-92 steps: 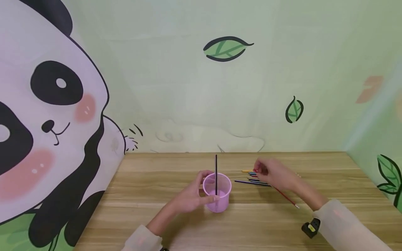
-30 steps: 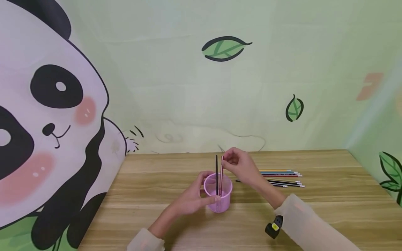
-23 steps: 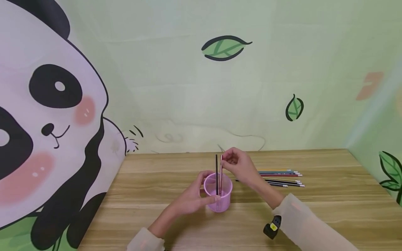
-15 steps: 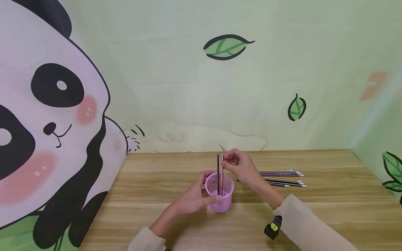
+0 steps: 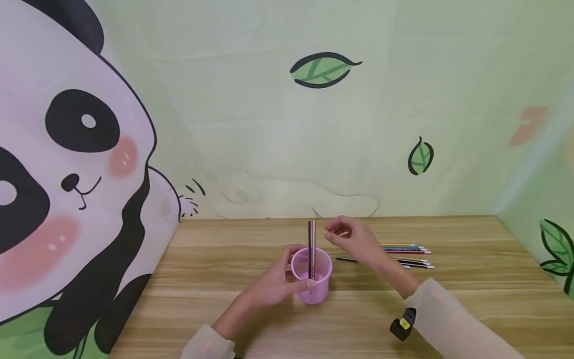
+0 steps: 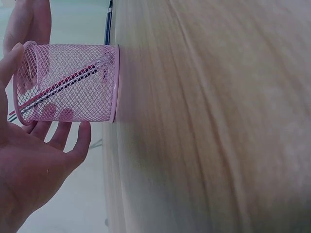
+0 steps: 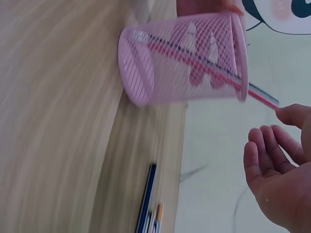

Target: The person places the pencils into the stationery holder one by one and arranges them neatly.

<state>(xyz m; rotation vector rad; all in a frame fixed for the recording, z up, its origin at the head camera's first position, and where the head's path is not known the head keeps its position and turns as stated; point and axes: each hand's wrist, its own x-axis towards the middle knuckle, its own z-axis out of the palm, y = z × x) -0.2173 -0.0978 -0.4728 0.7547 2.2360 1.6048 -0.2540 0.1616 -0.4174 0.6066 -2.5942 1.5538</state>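
Observation:
My left hand (image 5: pixel 273 286) holds a pink mesh pen holder (image 5: pixel 320 291) upright on the table, thumb at the front and fingers round the far side. Inside lean two pencils, a black pencil (image 5: pixel 309 237) and a red pencil (image 5: pixel 314 237), side by side and rising past the rim. To the right of their upper ends hovers my right hand (image 5: pixel 356 242), fingers loosely bent with nothing between them. In the right wrist view the thumb of the right hand (image 7: pixel 286 165) appears close by the tip of the red pencil (image 7: pixel 262 96).
Several loose pencils (image 5: pixel 414 261) lie on the wooden table (image 5: pixel 358 319) to the right of the holder, white eraser ends pointing right, partly behind the right forearm. A green wall cloth (image 5: pixel 251 124) with a panda and leaves closes off the back.
The right hand carried a red pencil from the pile into the pen holder, then let go and drew off to the right. The left hand has kept its grip on the holder.

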